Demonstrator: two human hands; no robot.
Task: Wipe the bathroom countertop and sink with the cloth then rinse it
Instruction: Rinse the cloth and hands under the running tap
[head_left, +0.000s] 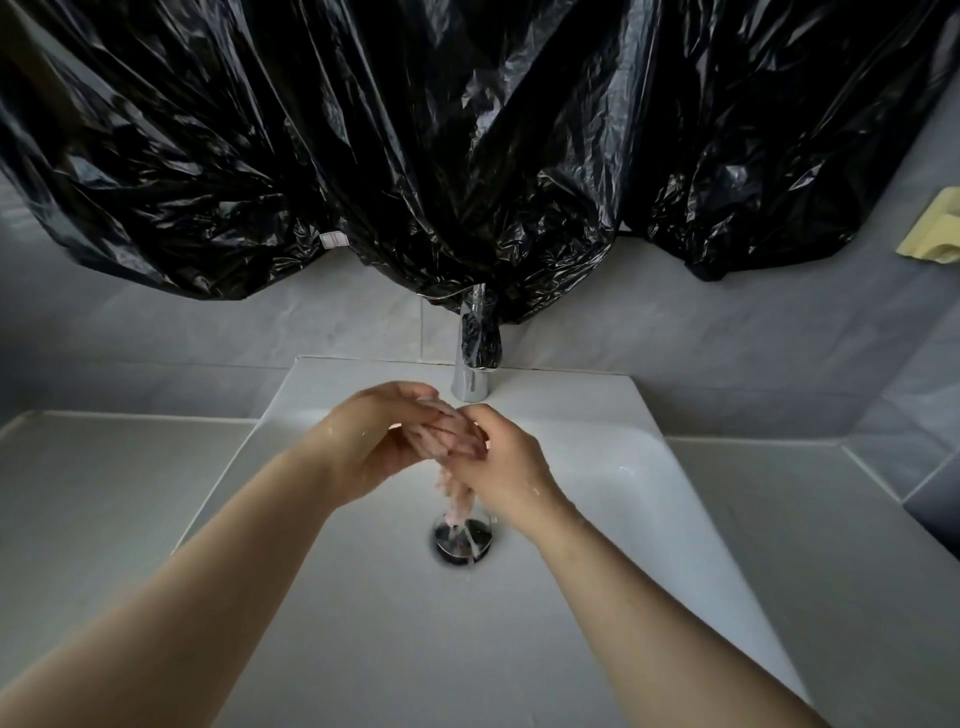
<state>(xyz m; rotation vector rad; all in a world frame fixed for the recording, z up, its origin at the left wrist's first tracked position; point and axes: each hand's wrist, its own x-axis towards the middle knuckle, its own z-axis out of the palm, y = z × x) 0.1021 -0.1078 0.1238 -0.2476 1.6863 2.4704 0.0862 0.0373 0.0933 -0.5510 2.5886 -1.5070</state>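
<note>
Desk (104, 499) left of the sink (363, 623) is bare w/ no visible grime, so wiping looks done, tho can't confirm. Left hand (379, 441) and right hand (498, 462) are both clamped on the pink cloth (447, 436) mid-sink under the tap (475, 364), water running off it into the drain (462, 543). Rinse is underway; prob. left: wring out, shut tap. Right desk side also bare.
</note>
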